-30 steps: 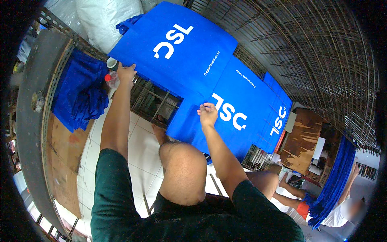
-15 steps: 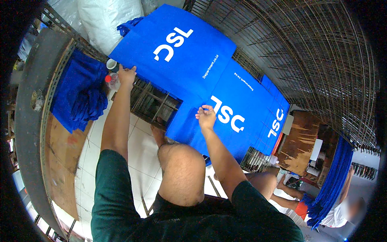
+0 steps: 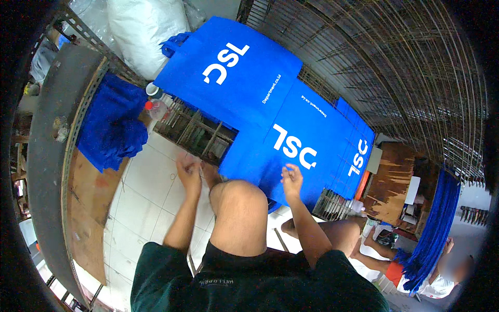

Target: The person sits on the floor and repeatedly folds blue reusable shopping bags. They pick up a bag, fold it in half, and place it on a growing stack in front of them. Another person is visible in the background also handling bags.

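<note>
Two blue fabric bags with white printing, a far one (image 3: 254, 44) and a near one (image 3: 249, 156), lie flat and edge to edge on a wire rack. My right hand (image 3: 293, 182) is over the near bag, below its large white letters. Its fingers are loosely bent and apart, with nothing visible in them. Left of the bags, my left hand (image 3: 189, 170) is over the white tiled floor, close to my knee. Motion smears its fingers, so their shape is unclear.
At left, a pile of blue fabric (image 3: 112, 122) lies on a wooden board (image 3: 91, 208). A cup (image 3: 153, 90) and a red-capped bottle (image 3: 157, 109) stand beside the rack. Wire racks (image 3: 405, 67) rise at right. Another person (image 3: 434, 281) sits by hanging blue fabric (image 3: 434, 229).
My left hand has left the far bag's left corner and come back toward my knee. My right hand has moved nearer to me and rightward. The bags lie as before.
</note>
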`<state>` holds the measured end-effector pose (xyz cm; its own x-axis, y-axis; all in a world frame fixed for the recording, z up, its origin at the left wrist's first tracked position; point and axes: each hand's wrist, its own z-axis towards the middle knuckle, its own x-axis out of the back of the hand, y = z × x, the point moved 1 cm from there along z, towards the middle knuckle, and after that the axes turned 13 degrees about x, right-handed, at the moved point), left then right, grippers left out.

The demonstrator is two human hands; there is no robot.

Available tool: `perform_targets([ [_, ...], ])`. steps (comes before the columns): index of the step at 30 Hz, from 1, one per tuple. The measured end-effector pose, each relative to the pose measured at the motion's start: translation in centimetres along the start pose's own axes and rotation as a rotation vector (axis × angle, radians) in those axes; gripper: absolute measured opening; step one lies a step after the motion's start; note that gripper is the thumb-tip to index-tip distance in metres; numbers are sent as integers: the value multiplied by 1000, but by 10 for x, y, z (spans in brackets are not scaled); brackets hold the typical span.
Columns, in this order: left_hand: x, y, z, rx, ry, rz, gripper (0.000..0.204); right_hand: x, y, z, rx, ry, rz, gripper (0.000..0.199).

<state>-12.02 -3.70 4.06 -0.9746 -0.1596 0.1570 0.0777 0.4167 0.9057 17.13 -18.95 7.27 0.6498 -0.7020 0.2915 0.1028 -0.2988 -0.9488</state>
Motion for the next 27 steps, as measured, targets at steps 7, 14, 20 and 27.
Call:
perform_targets([
  [7,64,14,-78,25,-378,248,35,77,-7,-28,-16,69,6,21],
  [14,142,135,-106,-181,-339,461,32,155,-57,-51,52,218,119,24],
  [20,186,121,-161,-182,-587,491,33,250,-112,-86,213,281,135,28],
  [27,121,163,-279,-371,-688,424,33,435,-234,-151,590,564,-156,30],
])
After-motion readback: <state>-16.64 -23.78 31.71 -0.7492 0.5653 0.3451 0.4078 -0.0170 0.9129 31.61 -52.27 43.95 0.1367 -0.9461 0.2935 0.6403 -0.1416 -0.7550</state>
